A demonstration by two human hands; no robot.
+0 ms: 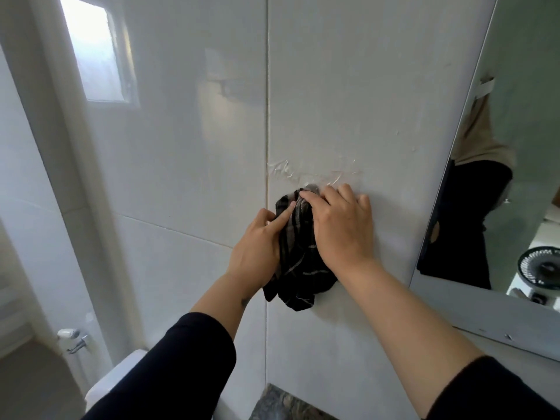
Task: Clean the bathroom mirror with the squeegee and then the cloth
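Observation:
A dark striped cloth (298, 262) hangs against the white tiled wall, just under a strip of clear tape and what looks like a hook. My left hand (259, 242) grips the cloth's left side, index finger stretched over it. My right hand (341, 225) lies on the cloth's top right, fingers up at the hook. The mirror (512, 165) is at the right edge and reflects a person in dark clothes. No squeegee is in view.
A toilet cistern (121, 380) stands at the lower left, with a wall spray fitting (72, 338) beside it. A stone counter edge (285, 403) is at the bottom. A small window (97, 50) is at the upper left. A black fan (539, 265) shows in the mirror.

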